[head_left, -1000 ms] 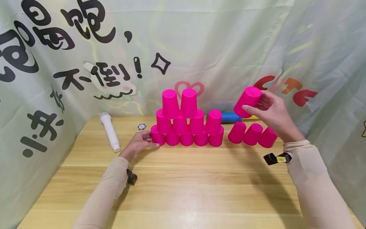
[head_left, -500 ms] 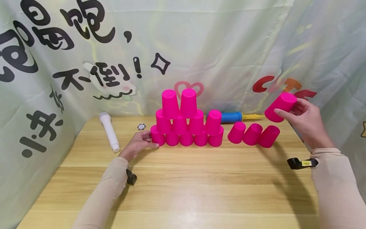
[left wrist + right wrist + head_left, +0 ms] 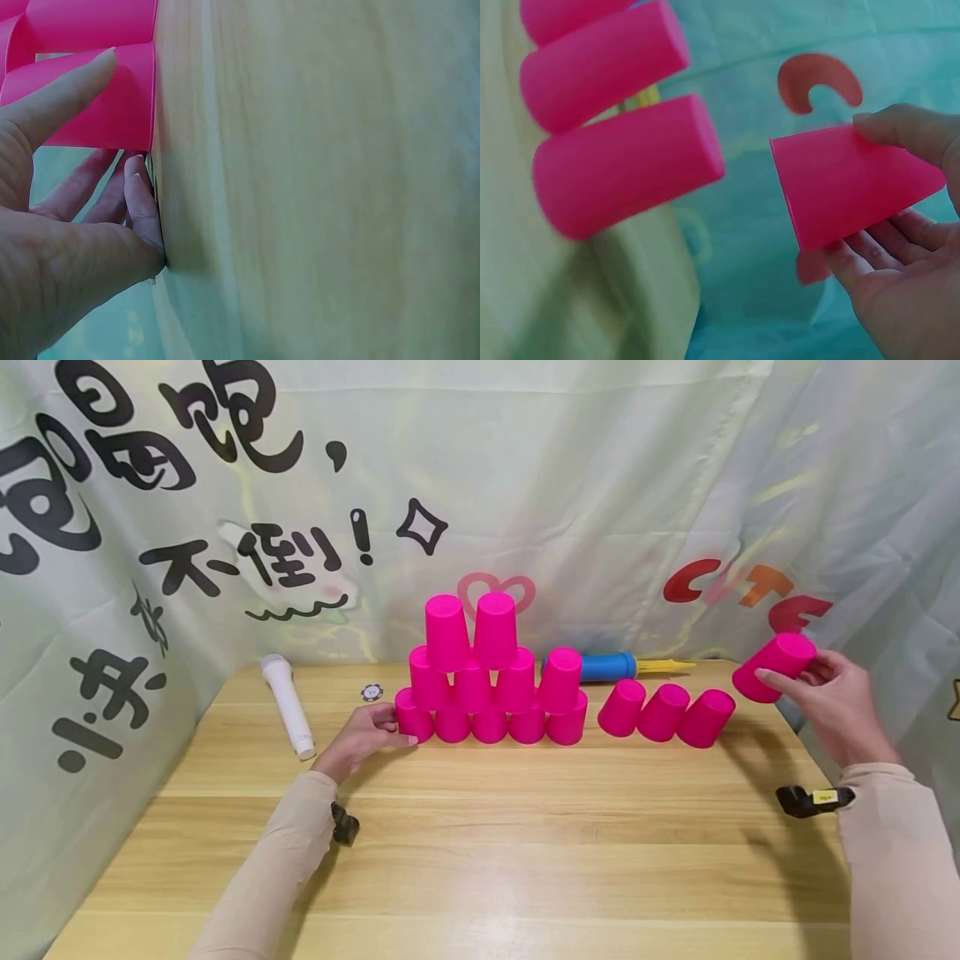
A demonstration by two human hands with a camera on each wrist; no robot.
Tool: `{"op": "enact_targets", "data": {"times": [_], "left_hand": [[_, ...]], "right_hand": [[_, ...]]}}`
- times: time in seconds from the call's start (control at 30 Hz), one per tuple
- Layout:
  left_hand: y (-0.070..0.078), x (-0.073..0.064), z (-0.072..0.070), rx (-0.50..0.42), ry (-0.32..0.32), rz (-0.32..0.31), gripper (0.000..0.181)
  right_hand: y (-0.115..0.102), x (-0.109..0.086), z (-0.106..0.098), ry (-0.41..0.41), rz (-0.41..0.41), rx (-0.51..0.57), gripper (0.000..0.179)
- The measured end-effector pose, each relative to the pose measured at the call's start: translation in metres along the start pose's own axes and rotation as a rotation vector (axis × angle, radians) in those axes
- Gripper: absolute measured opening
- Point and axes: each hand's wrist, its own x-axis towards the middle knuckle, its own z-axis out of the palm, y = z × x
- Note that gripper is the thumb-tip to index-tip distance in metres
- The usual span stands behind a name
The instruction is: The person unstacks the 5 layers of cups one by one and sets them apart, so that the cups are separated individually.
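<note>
Pink plastic cups, all upside down, form a stepped stack at the table's middle back. Its bottom row has several cups; the second row has three together and one apart at the right; two stand on top. My left hand holds the bottom row's leftmost cup, thumb across its front and fingers at its side. At the far right, my right hand grips another pink cup in the air, tilted, thumb on one side and fingers on the other, as the right wrist view also shows.
Three more upside-down cups stand in a row right of the stack. Behind lie a blue pump with a yellow end and a poker chip. A white microphone lies at the left. A printed curtain hangs close behind.
My right hand has carried its cup rightward and lower, from above the row of three to beyond the row's right end. The left hand and the stack have stayed put.
</note>
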Motion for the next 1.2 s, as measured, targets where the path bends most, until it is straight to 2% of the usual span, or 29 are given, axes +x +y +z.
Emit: {"op": "enact_targets", "data": {"times": [0.4, 0.43, 0.67, 0.93, 1.1, 1.2], "left_hand": [[-0.001, 0.001, 0.0, -0.001, -0.003, -0.004, 0.064], [-0.001, 0.001, 0.0, 0.001, -0.001, -0.008, 0.065], [0.001, 0.001, 0.0, -0.003, 0.001, -0.016, 0.065], [-0.001, 0.001, 0.001, -0.003, -0.003, 0.006, 0.063], [-0.004, 0.005, 0.0, 0.009, 0.004, 0.004, 0.063], [-0.005, 0.005, 0.0, 0.014, 0.009, -0.006, 0.063]], "right_hand": [[0.033, 0.0, -0.021, 0.06, 0.1, -0.264, 0.035], [0.036, 0.0, -0.022, 0.059, 0.106, -0.272, 0.036], [0.056, 0.0, -0.023, 0.038, 0.114, -0.129, 0.036], [0.071, -0.002, -0.025, 0.033, 0.152, -0.383, 0.036], [0.077, -0.001, -0.024, 0.021, 0.131, -0.447, 0.046], [0.08, -0.002, -0.023, 0.019, 0.132, -0.439, 0.039]]}}
